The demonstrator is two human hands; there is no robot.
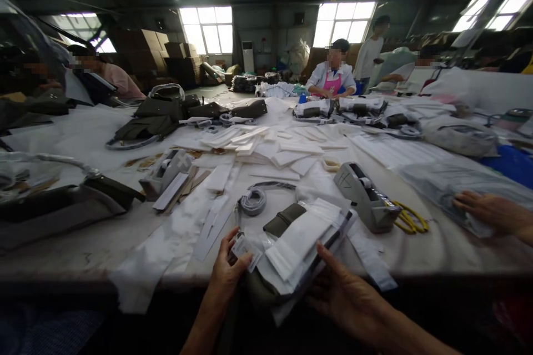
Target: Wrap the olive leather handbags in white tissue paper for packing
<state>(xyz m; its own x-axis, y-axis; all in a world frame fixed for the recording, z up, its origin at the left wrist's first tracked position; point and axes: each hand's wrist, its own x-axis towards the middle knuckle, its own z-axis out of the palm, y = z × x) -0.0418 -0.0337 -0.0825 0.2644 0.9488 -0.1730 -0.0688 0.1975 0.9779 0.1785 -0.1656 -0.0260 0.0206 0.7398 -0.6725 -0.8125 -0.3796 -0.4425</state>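
At the table's front edge lies a dark olive handbag (pixel 285 219), partly covered by white wrapping sheets (pixel 300 239) and some clear film. My left hand (pixel 222 269) pinches a small pale tag (pixel 246 252) at the bag's left side. With the thumb on top and the fingers underneath, my right hand (pixel 345 296) grips the bag's right side; those fingers are partly hidden in shadow. A wrapped grey strap (pixel 252 201) lies coiled just behind the bag.
Tape dispensers stand left (pixel 169 169) and right (pixel 366 199), with yellow-handled scissors (pixel 412 219) beside the right one. White sheets (pixel 266 146) cover mid-table. Another person's hand (pixel 491 213) rests on plastic film at right. More dark bags (pixel 154 119) lie behind; several co-workers sit or stand around.
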